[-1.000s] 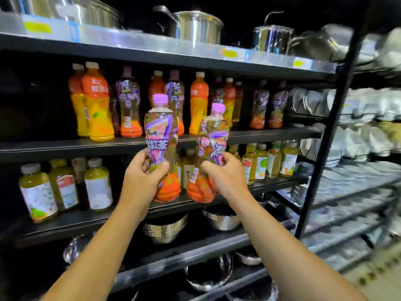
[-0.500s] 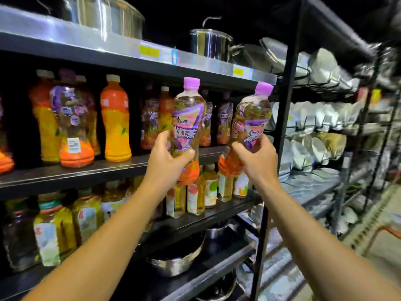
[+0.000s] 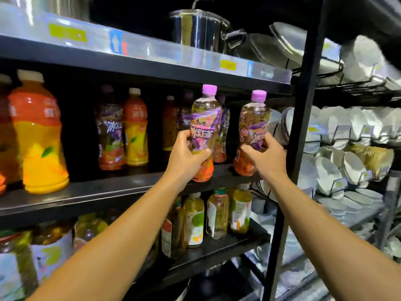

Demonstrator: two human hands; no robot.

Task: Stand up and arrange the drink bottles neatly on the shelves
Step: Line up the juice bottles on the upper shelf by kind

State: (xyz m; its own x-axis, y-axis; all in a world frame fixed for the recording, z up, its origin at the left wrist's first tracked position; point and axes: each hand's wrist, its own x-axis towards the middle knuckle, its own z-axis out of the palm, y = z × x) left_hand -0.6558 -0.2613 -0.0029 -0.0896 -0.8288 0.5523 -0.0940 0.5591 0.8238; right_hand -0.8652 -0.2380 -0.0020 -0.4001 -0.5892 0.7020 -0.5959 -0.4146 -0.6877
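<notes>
My left hand [image 3: 186,156] grips a purple-capped iced tea bottle [image 3: 205,118] upright at the front edge of the middle shelf [image 3: 130,185]. My right hand [image 3: 265,157] grips a second purple-capped tea bottle [image 3: 253,120] near the shelf's right end, its base at shelf level. Whether either base touches the shelf I cannot tell. Behind them stand more purple tea bottles [image 3: 110,135] and orange juice bottles [image 3: 38,135].
A black upright post [image 3: 301,127] stands just right of my right hand. Green tea bottles [image 3: 239,210] fill the shelf below. Steel pots [image 3: 197,29] sit on the top shelf. White bowls and plates [image 3: 338,170] fill the rack to the right.
Both hands have carried their bottles up and to the right, from below the middle shelf to its right end. The view has shifted right and closer to the shelf.
</notes>
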